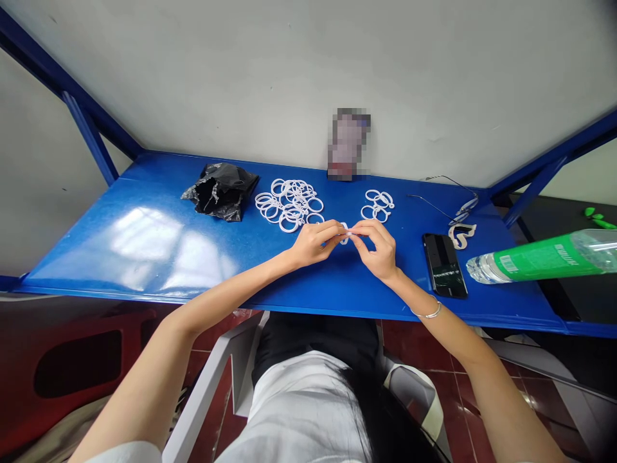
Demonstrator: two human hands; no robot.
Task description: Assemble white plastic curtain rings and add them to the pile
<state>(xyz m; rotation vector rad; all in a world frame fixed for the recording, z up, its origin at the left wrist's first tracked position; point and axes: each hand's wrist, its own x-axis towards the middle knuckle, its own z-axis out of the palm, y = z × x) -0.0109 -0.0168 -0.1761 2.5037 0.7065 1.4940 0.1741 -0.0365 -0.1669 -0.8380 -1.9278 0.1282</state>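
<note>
Fingertips of my left hand [315, 242] and my right hand [376, 246] meet above the middle of the blue table [308, 289]. Both pinch a white plastic ring [344, 239], mostly hidden behind the fingers. Just beyond my left hand lies a heap of white rings [289, 202], overlapping one another, each with a small loop or tab where this can be made out. A smaller group of white rings [377, 206] lies behind my right hand.
A crumpled black plastic bag [224, 190] sits at the left back. On the right are a black phone [444, 265], a white hair clip [461, 236], eyeglasses [466, 204] and a green-labelled bottle [544, 257]. A blurred-out upright object [347, 145] leans against the wall.
</note>
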